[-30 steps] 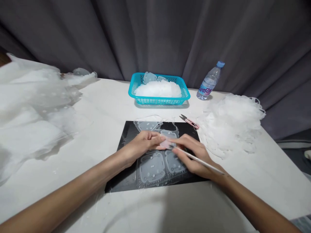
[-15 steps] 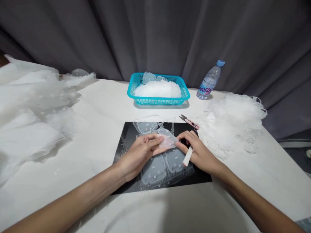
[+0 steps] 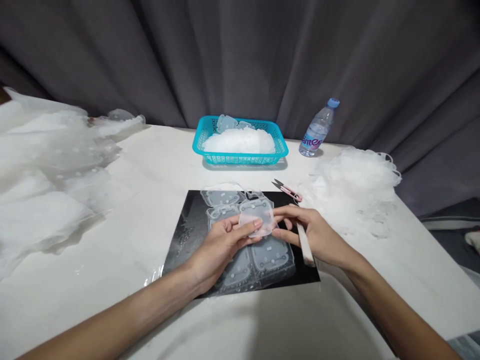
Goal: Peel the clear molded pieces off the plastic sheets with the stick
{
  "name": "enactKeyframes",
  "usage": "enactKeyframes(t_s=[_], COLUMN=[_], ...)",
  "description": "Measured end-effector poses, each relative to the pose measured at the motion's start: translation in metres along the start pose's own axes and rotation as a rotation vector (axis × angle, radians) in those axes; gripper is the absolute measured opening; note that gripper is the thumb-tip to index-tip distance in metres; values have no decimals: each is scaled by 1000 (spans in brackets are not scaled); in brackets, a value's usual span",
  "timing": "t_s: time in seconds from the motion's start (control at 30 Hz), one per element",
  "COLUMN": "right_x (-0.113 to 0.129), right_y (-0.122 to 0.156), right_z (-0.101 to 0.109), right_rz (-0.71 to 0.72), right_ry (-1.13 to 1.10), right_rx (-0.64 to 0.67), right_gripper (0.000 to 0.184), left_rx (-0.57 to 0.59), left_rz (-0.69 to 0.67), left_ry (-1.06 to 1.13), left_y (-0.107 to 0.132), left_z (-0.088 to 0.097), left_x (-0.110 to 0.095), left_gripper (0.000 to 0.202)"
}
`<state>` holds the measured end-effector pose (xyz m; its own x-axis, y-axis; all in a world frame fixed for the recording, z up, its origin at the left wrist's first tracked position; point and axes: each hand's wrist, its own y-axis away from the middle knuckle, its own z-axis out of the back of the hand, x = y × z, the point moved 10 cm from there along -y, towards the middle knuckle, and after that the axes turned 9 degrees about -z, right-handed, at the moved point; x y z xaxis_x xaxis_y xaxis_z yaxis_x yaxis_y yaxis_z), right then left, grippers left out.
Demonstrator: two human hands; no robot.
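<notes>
Both hands meet over a black mat (image 3: 187, 235) in the middle of the white table. My left hand (image 3: 219, 247) pinches a small translucent plastic piece (image 3: 257, 220) by its left edge, held just above the mat. My right hand (image 3: 315, 235) touches the piece's right edge with its fingertips while a thin white stick-like tool (image 3: 305, 245) lies gripped in its palm. Under the hands a translucent plastic sheet (image 3: 262, 260) with several rounded square shapes lies on the mat.
A turquoise basket (image 3: 240, 142) full of white plastic pieces stands at the back centre. Beside it is a water bottle (image 3: 315, 130). Pink thread snips (image 3: 287, 189) lie by the mat's far right corner. Piles of white plastic sit at the right (image 3: 352, 185) and left (image 3: 48, 175).
The translucent piece has come free of the sheet and is now held up between both hands. The white tool has swung from pointing at the piece to lying along my right palm.
</notes>
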<state>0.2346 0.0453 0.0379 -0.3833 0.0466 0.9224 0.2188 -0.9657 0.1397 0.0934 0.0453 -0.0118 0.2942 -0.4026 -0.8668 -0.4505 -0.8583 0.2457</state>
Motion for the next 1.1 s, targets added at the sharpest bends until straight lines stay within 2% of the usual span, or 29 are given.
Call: enactKeyframes(t_s=[0.17, 0.4, 0.5, 0.6, 0.67, 0.83, 1.0, 1.1], right_x=[4, 1, -7, -9, -8, 1, -12, -17], right_y=[0, 1, -6, -10, -12, -5, -6, -7], right_z=[0, -4, -3, 3, 6, 0, -5, -5], right_rz=[27, 8, 68, 127, 130, 59, -66, -56], right_ry=[34, 7, 100, 193, 194, 104, -43, -48], right_rx=[-37, -41, -177, -284, -222, 135, 189, 179], right_gripper=[25, 18, 8, 12, 12, 21, 27, 26], left_rx=[-62, -4, -30, -30, -22, 4, -2, -30], left_rz=[5, -5, 29, 75, 90, 65, 24, 20], left_ry=[-9, -15, -17, -29, -45, -56, -29, -30], left_y=[-1, -2, -1, 1, 2, 2, 0, 0], left_z=[5, -2, 0, 1, 1, -3, -3, 2], left_x=[1, 2, 9, 13, 12, 6, 5, 6], left_gripper=[28, 30, 30, 36, 42, 45, 31, 31])
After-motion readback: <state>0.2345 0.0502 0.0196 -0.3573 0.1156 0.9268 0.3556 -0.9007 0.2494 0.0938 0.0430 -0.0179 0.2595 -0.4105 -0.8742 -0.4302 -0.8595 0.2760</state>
